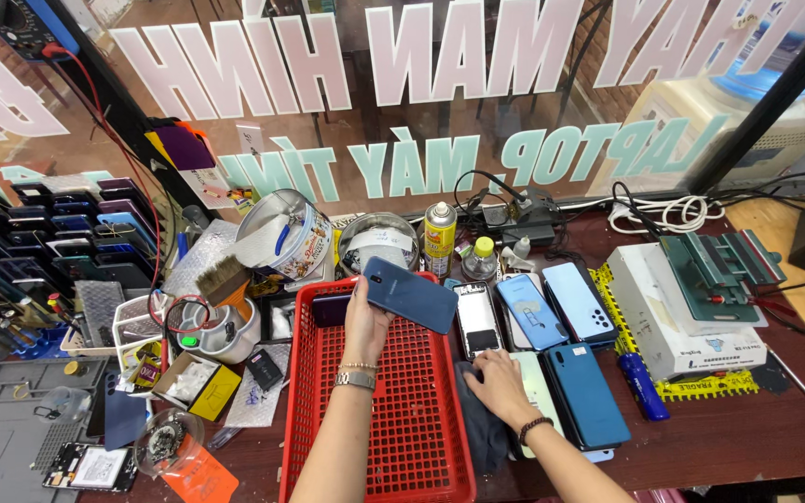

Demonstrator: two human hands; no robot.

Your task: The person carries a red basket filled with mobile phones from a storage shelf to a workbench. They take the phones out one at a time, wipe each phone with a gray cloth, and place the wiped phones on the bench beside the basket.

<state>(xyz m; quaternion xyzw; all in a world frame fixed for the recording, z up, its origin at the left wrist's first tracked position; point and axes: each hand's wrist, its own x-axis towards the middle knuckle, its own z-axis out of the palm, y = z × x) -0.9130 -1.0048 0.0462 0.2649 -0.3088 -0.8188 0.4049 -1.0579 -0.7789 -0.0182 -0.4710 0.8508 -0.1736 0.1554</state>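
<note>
While left hand (365, 321) lifts blue phone (411, 294) | red basket (421, 438): bare

Red basket (418, 438) cut off at bottom edge; dark cloth (483, 430) partly hidden under right hand (498, 384); both forearms cropped below.
</note>
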